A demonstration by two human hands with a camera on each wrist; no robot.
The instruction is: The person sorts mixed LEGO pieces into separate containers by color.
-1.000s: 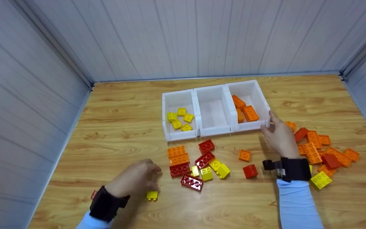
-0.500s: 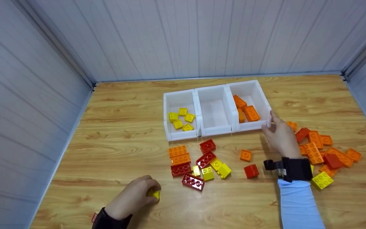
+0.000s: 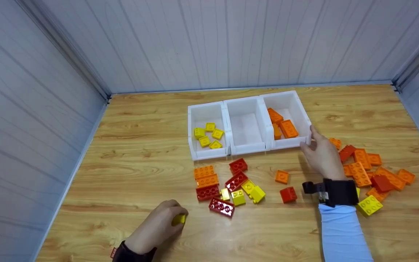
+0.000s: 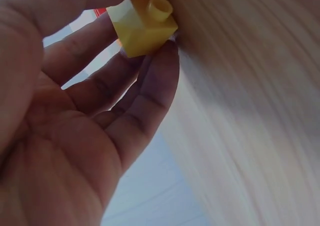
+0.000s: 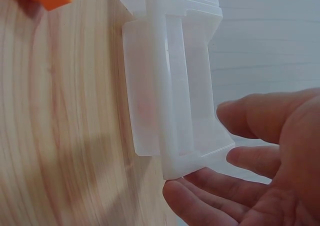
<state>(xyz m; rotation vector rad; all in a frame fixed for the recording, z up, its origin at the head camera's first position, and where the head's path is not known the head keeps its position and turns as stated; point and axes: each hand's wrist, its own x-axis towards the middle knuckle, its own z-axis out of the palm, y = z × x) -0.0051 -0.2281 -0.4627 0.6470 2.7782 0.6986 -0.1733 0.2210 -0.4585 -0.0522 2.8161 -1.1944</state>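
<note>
My left hand [image 3: 158, 223] pinches a small yellow toy building brick [image 3: 182, 219] low over the table, at the lower middle of the head view. In the left wrist view the yellow brick [image 4: 145, 28] shows a round stud between thumb and fingertips. My right hand [image 3: 322, 156] holds the front right corner of a white three-compartment bin [image 3: 249, 149], its thumb and fingers on either side. The right wrist view has the fingers [image 5: 190, 196] right at the bin's edge [image 5: 167, 86]. Yellow bricks lie in the left compartment, orange ones in the right; the middle compartment is bare.
In front of the bin lie loose dark red bricks [image 3: 221, 207], orange bricks [image 3: 207, 180] and yellow bricks [image 3: 256, 194]. A pile of mostly orange bricks [image 3: 360, 174] is beside the right wrist. Panelled walls [image 3: 202, 43] enclose the table [image 3: 129, 153].
My left hand has come down over the yellow brick and taken hold of it, then shifted slightly right. The right hand stays at the bin's corner.
</note>
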